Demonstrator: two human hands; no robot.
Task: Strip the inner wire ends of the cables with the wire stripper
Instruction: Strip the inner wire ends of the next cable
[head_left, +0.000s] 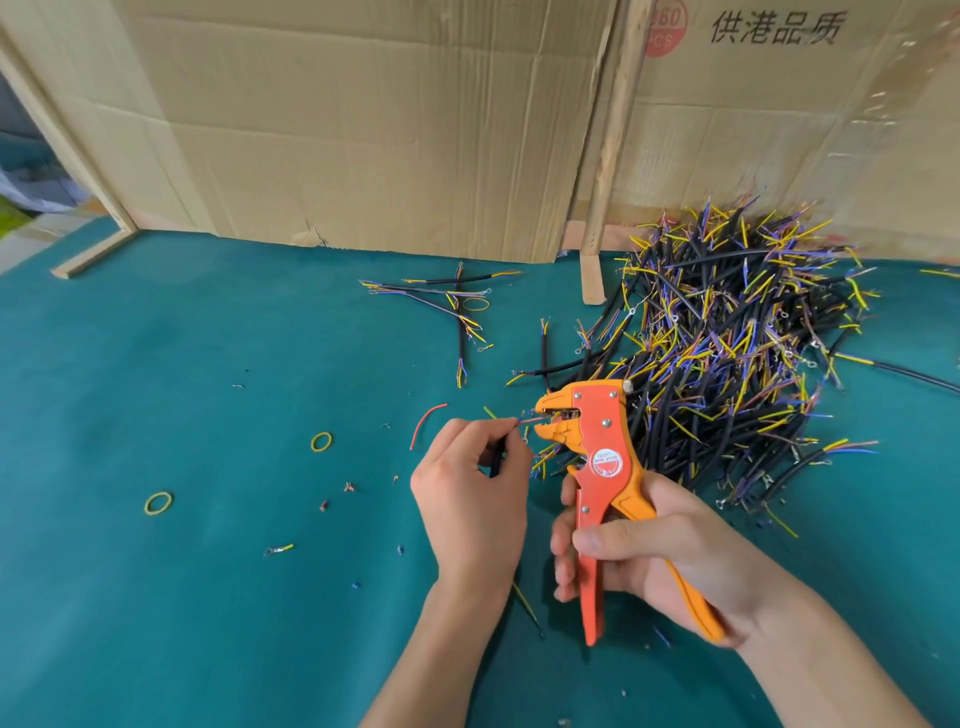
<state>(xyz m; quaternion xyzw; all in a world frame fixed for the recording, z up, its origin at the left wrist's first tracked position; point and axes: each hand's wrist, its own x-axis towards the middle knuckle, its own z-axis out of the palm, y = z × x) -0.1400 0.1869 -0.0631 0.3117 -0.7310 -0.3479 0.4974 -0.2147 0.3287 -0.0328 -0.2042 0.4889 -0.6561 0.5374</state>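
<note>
Right grip (639, 551) squeezes wire stripper (597, 457) handles; left grip (467, 483) pinches cable (498, 457), wire end in stripper head.

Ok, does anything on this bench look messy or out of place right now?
Mostly stray bits. A loose red wire piece lies alone on the green mat, with small insulation scraps and two rubber bands scattered to its left. The cable pile is a tangled heap. Nothing looks damaged.
</note>
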